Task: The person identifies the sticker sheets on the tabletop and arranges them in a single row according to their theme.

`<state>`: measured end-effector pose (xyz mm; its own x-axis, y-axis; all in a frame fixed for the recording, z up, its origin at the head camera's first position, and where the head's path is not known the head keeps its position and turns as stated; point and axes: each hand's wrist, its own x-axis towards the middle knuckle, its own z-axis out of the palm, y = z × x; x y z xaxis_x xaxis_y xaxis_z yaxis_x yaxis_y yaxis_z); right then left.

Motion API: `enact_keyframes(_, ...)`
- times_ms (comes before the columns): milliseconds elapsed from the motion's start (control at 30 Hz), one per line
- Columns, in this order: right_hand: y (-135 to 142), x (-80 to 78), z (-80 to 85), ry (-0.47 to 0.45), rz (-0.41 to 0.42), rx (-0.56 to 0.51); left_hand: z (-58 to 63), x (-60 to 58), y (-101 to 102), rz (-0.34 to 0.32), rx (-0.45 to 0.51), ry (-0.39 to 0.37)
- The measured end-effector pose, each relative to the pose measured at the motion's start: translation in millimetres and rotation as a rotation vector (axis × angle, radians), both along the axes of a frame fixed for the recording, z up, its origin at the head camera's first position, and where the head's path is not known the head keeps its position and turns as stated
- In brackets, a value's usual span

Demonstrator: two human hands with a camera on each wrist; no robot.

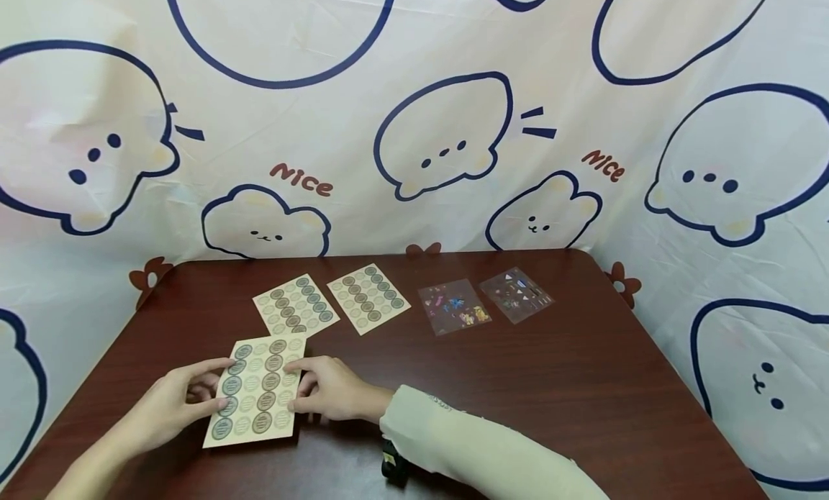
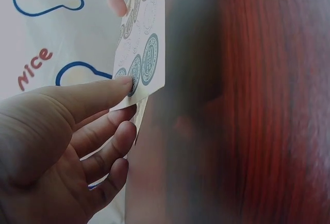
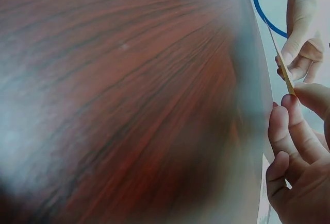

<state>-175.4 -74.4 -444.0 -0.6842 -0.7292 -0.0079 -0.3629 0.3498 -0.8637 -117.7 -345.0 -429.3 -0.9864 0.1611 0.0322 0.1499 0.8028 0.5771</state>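
A cream sticker sheet [image 1: 255, 392] with rows of round grey, brown and pale stickers is held up off the table between both hands. My left hand [image 1: 171, 403] pinches its left edge; in the left wrist view the thumb [image 2: 98, 95] lies on the printed face and fingers are behind. At the right edge my right hand [image 1: 333, 388] pinches the sheet too. The right wrist view shows the sheet [image 3: 282, 64] nearly edge-on. Two similar sheets lie beyond it, a left one [image 1: 296, 306] partly overlapped in view by the held sheet, and a right one [image 1: 369, 298].
Two clear sheets with small colourful pictures, one nearer the middle [image 1: 455, 307] and one farther right [image 1: 517, 295], lie on the dark brown table [image 1: 518, 399]. Behind the table hangs a white curtain [image 1: 350, 140] with blue cartoon outlines. A small black object [image 1: 392, 462] sits under the right sleeve.
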Motion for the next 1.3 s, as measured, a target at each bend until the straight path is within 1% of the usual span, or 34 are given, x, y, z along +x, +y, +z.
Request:
enact_keyframes(200,11.5,-0.5,-0.7,-0.033,-0.003,-0.011,1.3,-2.2,10.3,-0.024,0.024,-0.006)
enact_keyframes(333,18.3,0.0,-5.9,-0.048,0.011,-0.026,0.3,-1.3,16.5,-0.034,0.041,-0.023)
enact_keyframes(467,25.3,-0.1,-12.4,-0.046,0.021,-0.044,-1.8,-1.5,22.2,-0.051,0.056,-0.048)
enact_keyframes(600,31.7,-0.3,-14.1,-0.039,0.014,-0.049,-2.4,-3.8,26.8,-0.063,0.068,-0.066)
enact_keyframes(767,37.0,0.7,-13.1,-0.048,0.003,-0.028,-4.0,-6.6,30.3,-0.076,0.065,-0.086)
enact_keyframes(867,39.0,2.6,-13.3,-0.063,0.0,-0.02,-5.7,-6.3,31.7,-0.083,0.07,-0.095)
enact_keyframes(1100,42.7,3.7,-14.8,-0.035,0.025,0.018,-9.8,-4.8,33.9,-0.101,0.076,-0.1)
enact_keyframes(1200,44.4,3.5,-14.2,-0.048,0.031,0.021,-11.1,-5.6,34.5,-0.114,0.07,-0.094)
enact_keyframes(1300,46.3,3.5,-14.7,-0.038,0.028,0.037,-11.8,-6.8,35.9,-0.126,0.07,-0.102)
